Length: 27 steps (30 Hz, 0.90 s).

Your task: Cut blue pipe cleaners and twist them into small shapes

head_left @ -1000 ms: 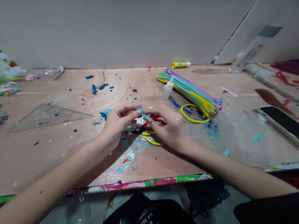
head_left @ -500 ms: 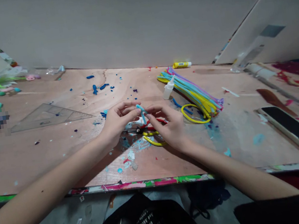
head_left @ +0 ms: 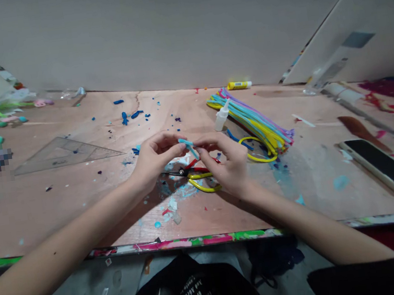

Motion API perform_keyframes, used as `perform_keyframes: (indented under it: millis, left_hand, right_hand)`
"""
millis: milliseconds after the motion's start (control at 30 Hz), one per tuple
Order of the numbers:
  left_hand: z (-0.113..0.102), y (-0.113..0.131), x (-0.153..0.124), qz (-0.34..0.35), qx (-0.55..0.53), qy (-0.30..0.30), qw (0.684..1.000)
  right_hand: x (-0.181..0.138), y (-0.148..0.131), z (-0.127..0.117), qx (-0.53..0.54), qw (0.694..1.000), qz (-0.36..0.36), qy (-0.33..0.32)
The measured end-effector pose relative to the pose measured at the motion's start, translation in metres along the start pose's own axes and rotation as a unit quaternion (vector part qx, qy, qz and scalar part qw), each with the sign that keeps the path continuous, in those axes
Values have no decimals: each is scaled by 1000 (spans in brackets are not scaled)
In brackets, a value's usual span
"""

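My left hand [head_left: 155, 160] and my right hand [head_left: 226, 163] meet above the middle of the wooden table [head_left: 80, 201]. Both pinch a short light-blue pipe cleaner piece [head_left: 188, 147] between thumb and fingers, and the piece is bent. Under the hands lie scissors with yellow and red handles [head_left: 201, 178]. A yellow pipe cleaner ring [head_left: 254, 152] lies just right of my right hand.
A bundle of coloured pipe cleaners [head_left: 251, 118] and a small white glue bottle [head_left: 222, 115] lie behind the hands. A clear triangle ruler [head_left: 65, 152] is at left, a phone [head_left: 384, 166] at right, a yellow glue stick [head_left: 238, 85] by the wall. Blue scraps litter the table.
The blue piece has been turned and bent between my fingertips. My right hand has lifted slightly and curled its fingers; the left hand has stayed in place.
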<state>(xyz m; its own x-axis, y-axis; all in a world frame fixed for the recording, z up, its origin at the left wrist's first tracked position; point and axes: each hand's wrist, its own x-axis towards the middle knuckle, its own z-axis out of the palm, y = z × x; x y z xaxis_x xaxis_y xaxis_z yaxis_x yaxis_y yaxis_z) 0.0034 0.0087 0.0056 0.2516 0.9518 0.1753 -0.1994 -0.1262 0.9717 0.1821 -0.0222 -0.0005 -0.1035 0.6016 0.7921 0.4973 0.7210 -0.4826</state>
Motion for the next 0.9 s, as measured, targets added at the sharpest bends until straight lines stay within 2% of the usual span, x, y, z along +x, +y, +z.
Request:
perform_keyframes:
  millis: [267,633,767,900]
  left_hand:
    - [-1,1,0,-35,-40,20,998]
    - [10,4,-7,-93,-45,62,993]
    - [13,5,-8,-45,-3,76,996]
    - [12,4,-7,-25,14,76,997]
  right_hand:
    - [-2,4,2,-7,1000,-14,-24]
    - [-8,17,4,-114,983,-139,-40]
    - [-7,13,6,-121,981,-148,-38]
    - [-7,8,7,-97,988,-115,-37]
